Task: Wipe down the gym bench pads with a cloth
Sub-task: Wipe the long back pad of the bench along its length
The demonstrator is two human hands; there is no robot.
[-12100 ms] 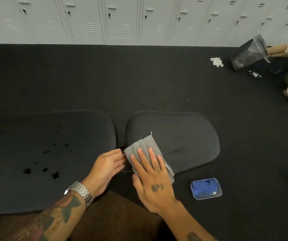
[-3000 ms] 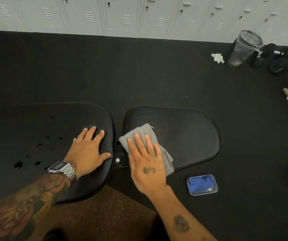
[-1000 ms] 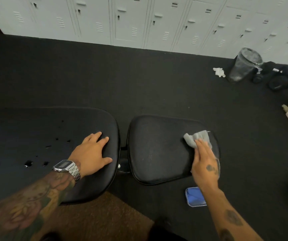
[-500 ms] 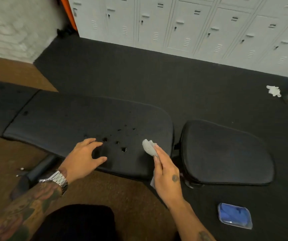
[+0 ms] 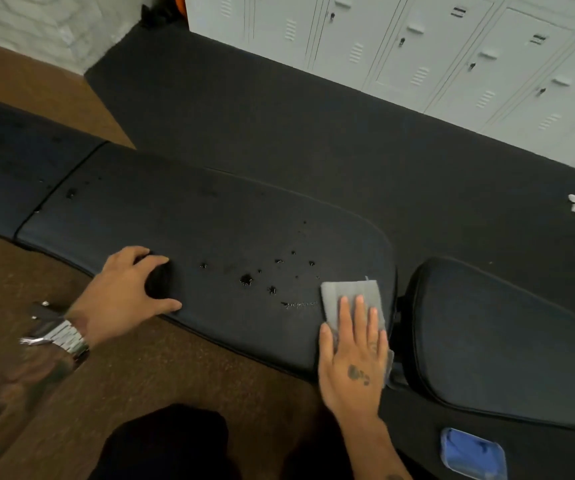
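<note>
Both hands flat: right hand (image 5: 353, 355) presses cloth (image 5: 350, 296), left hand (image 5: 125, 289) on pad (image 5: 210, 220).

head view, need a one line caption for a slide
Right hand presses a grey cloth flat on the long bench pad near its torn spots, while the left hand rests on the pad's edge.

Lighting: dim, even, from overhead; soft shadows only. Lockers (image 5: 417, 46) brightest area; black bench (image 5: 210, 220) shows faint sheen, no hard glare. Wide-angle distortion bends edges. Motion blur on left forearm (image 5: 19, 393), lower-left corner. Centre approx. sharp.
</note>
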